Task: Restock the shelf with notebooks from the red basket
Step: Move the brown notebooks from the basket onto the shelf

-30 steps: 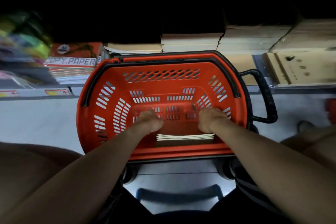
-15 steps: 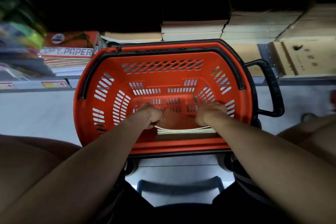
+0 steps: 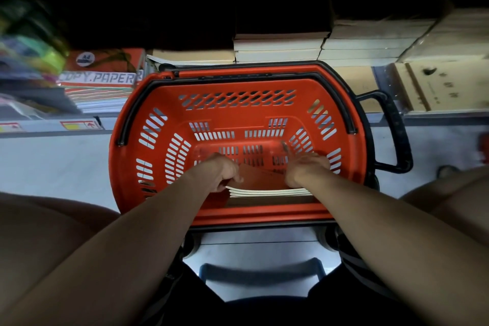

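The red basket (image 3: 148, 172) stands on the floor in front of the low shelf (image 3: 47, 130). Both my arms reach down into it. At its near end lies a small stack of brown-covered notebooks (image 3: 262, 180) with cream page edges. My left hand (image 3: 219, 174) grips the stack's left end, thumb on the top cover. My right hand (image 3: 307, 171) grips the right end, its fingers curled over the cover. The stack is tilted up slightly off the basket floor.
On the shelf behind the basket lie stacks of brown notebooks (image 3: 280, 45), a pack marked COPY PAPER (image 3: 100, 74) at left and cardboard boxes (image 3: 447, 79) at right. The basket's black handle (image 3: 394, 130) sticks out to the right. My knees flank the basket.
Both hands closed on the ends of the notebook stack and lifted it a little from the basket floor. The view has tipped downward slightly.
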{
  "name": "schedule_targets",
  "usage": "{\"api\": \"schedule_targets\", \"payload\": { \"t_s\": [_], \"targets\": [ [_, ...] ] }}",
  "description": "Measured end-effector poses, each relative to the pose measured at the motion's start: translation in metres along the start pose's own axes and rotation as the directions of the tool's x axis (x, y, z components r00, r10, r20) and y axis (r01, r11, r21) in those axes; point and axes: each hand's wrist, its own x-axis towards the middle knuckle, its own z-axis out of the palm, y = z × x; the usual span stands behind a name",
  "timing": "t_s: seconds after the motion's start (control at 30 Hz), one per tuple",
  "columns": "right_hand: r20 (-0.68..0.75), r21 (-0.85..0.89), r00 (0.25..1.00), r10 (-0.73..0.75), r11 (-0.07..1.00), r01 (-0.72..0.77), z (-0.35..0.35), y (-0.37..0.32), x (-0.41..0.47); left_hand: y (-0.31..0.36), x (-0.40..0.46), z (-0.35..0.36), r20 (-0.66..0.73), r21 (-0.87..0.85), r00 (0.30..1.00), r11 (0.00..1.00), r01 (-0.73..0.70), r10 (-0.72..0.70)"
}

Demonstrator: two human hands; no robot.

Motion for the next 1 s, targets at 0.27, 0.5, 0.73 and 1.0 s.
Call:
{"api": "schedule_targets", "payload": {
  "t_s": [0.27, 0.5, 0.73, 1.0],
  "targets": [
    [0.001, 0.153, 0.999, -0.039, 0.987, 0.038, -0.002, 0.007, 0.0, 0.005, -0.008, -0.008, 0.104, -0.161, 0.993, 0.984, 0.077, -0.06],
    [-0.002, 0.248, 0.997, -0.076, 0.966, 0.074, 0.0, 0.01, -0.002, 0.01, -0.029, -0.003, 0.103, -0.25, 0.994, 0.968, -0.019, 0.046],
    [-0.048, 0.378, 0.993, -0.108, 0.918, 0.118, -0.006, 0.018, -0.014, 0.016, -0.062, -0.007, 0.042, -0.409, 0.995, 0.91, -0.068, 0.093],
    [0.002, 0.79, 0.993, -0.121, 0.609, 0.072, -0.012, 0.032, -0.034, 0.02, -0.09, -0.008, -0.038, -0.579, 0.991, 0.805, -0.127, 0.129]
  ]
}}
